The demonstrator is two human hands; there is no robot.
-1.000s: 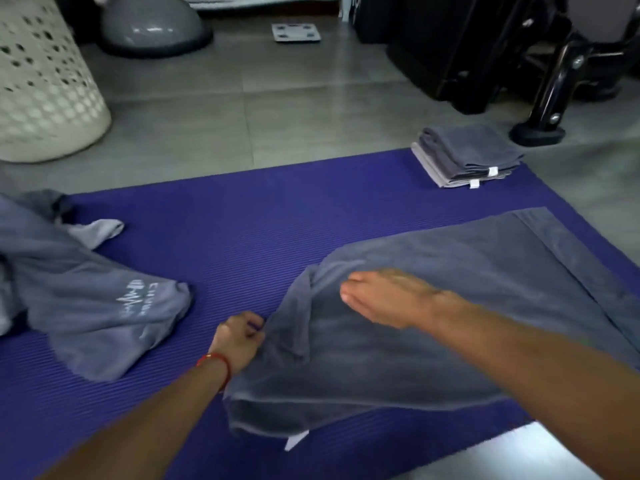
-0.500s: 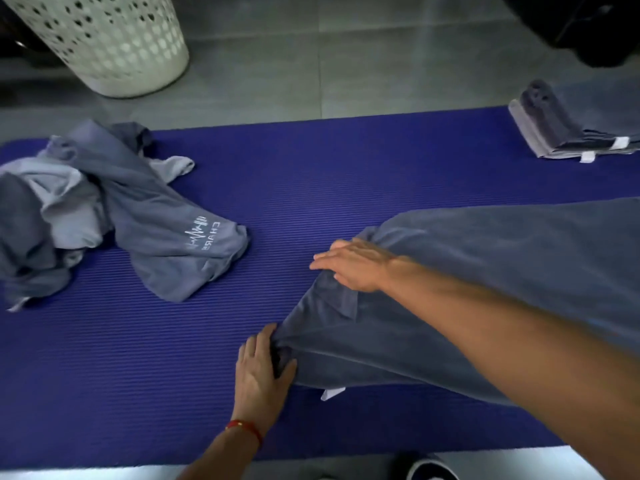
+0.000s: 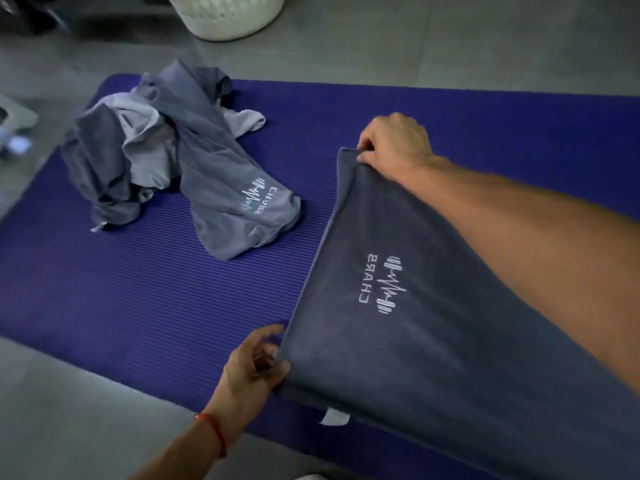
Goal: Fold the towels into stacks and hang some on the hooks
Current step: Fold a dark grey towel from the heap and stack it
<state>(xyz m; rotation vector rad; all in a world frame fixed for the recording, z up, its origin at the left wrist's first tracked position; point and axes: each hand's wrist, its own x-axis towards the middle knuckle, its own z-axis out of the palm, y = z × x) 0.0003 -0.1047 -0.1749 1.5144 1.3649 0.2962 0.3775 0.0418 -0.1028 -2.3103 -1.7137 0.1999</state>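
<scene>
While the towel (image 3: 433, 341) lies spread on the right part of the mat (image 3: 173, 289), its white logo facing up, both hands hold its left edge. The right hand (image 3: 391, 142) pinches the far corner with curled fingers, its forearm crossing above the cloth. The left hand (image 3: 254, 363), with a red thread round its wrist, grips the near corner between thumb and fingers. A small white tag (image 3: 334, 417) sticks out from under the near edge. To the left, apart from the towel, a crumpled pile (image 3: 166, 157) of grey towels sits on the mat. Beyond the mat, a white perforated basket (image 3: 225, 15) stands on the grey floor (image 3: 450, 39).
</scene>
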